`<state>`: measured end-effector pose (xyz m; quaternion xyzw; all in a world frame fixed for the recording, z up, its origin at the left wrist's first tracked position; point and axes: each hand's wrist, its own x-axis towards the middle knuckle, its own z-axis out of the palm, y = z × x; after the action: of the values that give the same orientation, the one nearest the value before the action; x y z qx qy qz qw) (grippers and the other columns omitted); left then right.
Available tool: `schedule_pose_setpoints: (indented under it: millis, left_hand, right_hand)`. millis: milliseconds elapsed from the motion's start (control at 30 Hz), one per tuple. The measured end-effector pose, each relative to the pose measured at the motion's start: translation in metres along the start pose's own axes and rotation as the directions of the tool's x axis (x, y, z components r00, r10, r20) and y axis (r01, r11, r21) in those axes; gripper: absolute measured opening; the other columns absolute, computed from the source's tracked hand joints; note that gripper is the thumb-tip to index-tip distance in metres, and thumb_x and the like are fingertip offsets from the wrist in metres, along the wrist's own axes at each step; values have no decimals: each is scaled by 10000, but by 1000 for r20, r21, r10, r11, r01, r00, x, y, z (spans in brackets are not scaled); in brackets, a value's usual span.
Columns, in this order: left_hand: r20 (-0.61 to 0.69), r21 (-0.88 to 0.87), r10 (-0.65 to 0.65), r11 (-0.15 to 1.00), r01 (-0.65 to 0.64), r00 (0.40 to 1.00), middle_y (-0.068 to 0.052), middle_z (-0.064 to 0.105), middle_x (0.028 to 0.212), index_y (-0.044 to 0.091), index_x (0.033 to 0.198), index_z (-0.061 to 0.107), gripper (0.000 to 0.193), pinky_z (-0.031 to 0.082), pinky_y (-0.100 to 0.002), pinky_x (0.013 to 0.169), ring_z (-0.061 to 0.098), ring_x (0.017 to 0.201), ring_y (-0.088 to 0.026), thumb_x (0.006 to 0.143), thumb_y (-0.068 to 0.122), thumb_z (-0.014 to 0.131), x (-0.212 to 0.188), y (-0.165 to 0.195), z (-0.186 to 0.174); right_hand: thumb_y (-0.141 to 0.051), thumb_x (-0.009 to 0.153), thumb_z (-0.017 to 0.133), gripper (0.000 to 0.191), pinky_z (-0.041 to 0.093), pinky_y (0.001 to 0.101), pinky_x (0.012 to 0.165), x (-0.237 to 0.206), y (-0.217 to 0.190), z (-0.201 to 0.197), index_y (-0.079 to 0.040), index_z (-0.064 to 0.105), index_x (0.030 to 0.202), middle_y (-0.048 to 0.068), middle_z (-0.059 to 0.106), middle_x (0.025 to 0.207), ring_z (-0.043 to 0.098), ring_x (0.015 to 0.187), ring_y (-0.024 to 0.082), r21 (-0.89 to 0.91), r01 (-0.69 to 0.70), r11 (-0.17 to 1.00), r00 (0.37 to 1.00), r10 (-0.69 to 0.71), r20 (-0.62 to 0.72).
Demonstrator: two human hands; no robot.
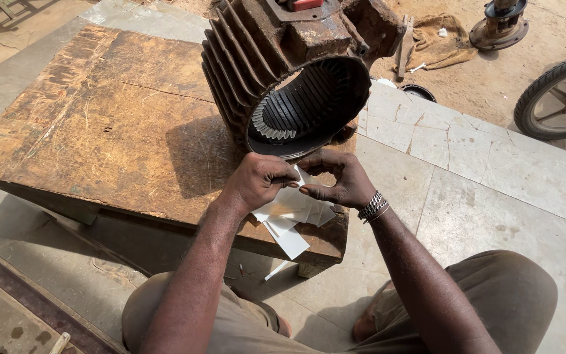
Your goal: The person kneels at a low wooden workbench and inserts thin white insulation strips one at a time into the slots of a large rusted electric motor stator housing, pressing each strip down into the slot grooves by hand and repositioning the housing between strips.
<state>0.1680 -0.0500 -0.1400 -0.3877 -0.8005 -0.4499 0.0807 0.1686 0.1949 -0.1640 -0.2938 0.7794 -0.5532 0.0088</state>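
Left hand [257, 180] and right hand [339, 180] pinched together on a white paper strip [298, 178], half-hidden by fingers, above loose strips [289, 216] at the wooden bench's [99, 131] near corner, before a rusted motor housing [289, 72].

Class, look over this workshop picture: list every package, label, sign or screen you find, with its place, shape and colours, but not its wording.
None of these shows: no package, sign or screen.
Nearest to a label: small red plate atop the rusty motor housing, cut by the frame's top edge.
Blank white paper strips lie on the wooden table, under the left hand and right hand.
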Motion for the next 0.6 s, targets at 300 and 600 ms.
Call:
schedule_pose_setpoints:
  millis: [300,600]
  left_hand:
    - [-39,4,-93,996,93,995,-39,801,972,119,1014,791,279,638,-283,790,782,920,-141,811,-66,743,1,-6,8]
    - [-31,-581,-744,557,593,668,-66,756,1082,76,1385,599,360,584,-325,886,681,925,-97,1043,182,556,12,-34,74]
  right_hand:
    - [-251,717,934,455,627,338,854,5,4,-1,-40,773,1087,69,783,1010,746,944,158,-165,-51,985,995,36,-92]
    - [-257,754,880,239,586,380,710,53,18,6,-82,802,896,91,787,852,740,714,228,-601,-231,765,861,-126,-492]
